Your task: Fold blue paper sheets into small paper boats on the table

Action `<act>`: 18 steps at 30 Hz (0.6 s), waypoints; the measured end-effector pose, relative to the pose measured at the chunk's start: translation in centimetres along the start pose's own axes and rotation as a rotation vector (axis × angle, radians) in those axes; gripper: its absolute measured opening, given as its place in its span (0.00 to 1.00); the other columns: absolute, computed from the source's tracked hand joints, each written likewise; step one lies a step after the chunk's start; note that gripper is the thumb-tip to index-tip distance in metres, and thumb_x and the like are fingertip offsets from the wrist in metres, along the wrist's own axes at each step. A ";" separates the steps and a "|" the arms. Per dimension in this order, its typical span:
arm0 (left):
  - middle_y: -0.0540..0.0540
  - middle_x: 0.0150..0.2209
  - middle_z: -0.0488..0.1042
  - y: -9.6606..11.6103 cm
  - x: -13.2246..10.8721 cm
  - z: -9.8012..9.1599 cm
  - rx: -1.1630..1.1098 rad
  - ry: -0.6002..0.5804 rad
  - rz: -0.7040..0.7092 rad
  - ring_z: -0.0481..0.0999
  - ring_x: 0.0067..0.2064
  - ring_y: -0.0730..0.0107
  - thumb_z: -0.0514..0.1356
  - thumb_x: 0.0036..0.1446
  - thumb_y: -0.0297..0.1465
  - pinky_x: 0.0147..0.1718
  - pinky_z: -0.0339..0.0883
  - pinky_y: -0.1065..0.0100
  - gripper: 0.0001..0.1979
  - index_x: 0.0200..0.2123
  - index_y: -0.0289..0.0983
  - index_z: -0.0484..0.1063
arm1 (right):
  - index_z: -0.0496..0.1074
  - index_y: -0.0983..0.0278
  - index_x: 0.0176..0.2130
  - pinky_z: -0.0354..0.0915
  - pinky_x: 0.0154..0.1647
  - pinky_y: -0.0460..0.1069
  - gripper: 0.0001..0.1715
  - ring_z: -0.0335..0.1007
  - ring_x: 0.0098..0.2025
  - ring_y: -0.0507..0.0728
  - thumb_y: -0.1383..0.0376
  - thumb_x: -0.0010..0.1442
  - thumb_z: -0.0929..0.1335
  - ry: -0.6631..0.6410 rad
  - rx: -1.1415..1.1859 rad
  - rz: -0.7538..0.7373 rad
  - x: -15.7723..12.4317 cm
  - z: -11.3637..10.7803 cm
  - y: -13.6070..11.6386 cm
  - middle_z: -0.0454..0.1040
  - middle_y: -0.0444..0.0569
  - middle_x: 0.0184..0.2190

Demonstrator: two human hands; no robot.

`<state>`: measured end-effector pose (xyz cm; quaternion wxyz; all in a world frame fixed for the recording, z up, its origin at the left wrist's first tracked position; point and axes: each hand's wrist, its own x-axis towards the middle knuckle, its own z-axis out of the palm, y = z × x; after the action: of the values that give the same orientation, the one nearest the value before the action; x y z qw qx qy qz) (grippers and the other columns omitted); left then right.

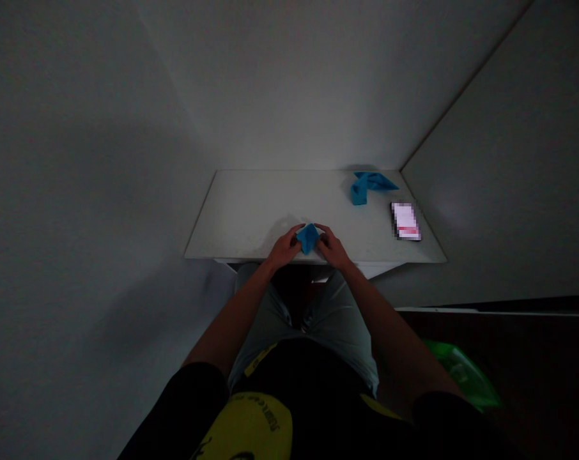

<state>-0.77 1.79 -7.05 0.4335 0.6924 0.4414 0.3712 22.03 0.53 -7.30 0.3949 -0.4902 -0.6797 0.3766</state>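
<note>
A small folded piece of blue paper (307,239), roughly diamond-shaped, is held between my two hands just above the front edge of the white table (251,211). My left hand (286,247) grips its left side, fingers curled at the edge. On the opposite side, my right hand (331,246) has its fingers and thumb closed on the paper's right edge. Toward the table's back right lie folded blue paper pieces (366,185), one long and pointed, the other shorter. Whether those two are joined I cannot tell.
A phone with a lit screen (406,221) lies at the table's right side. Walls border the table at the back, left and right. A green plastic bag or container (462,374) is on the dark floor at the lower right. My legs are under the table edge.
</note>
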 end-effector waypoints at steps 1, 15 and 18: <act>0.51 0.35 0.79 0.1 0.0 0.0 -0.014 0.013 -0.009 0.77 0.34 0.69 0.59 0.62 0.28 0.40 0.72 0.67 0.31 0.68 0.39 0.70 | 0.69 0.60 0.68 0.65 0.34 0.50 0.32 0.68 0.29 0.55 0.57 0.68 0.66 0.013 0.004 0.005 0.0 0.0 0.0 0.73 0.41 0.30; 0.45 0.45 0.82 -0.9 0.5 0.0 -0.177 0.136 -0.022 0.82 0.46 0.64 0.70 0.59 0.36 0.52 0.75 0.61 0.20 0.53 0.38 0.76 | 0.76 0.58 0.56 0.72 0.39 0.52 0.33 0.75 0.36 0.56 0.44 0.59 0.76 0.145 0.193 0.045 0.5 0.6 1.6 0.78 0.46 0.37; 0.43 0.48 0.82 -0.9 0.5 -0.1 -0.153 0.111 -0.029 0.82 0.48 0.63 0.69 0.62 0.38 0.53 0.75 0.61 0.24 0.59 0.38 0.75 | 0.79 0.59 0.52 0.74 0.45 0.54 0.30 0.77 0.39 0.58 0.43 0.60 0.75 0.104 0.170 0.062 0.6 0.5 1.5 0.81 0.47 0.38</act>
<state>-0.99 2.47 -7.73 0.4653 0.6292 0.4452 0.4352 21.96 1.37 -8.74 0.4582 -0.4944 -0.6083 0.4190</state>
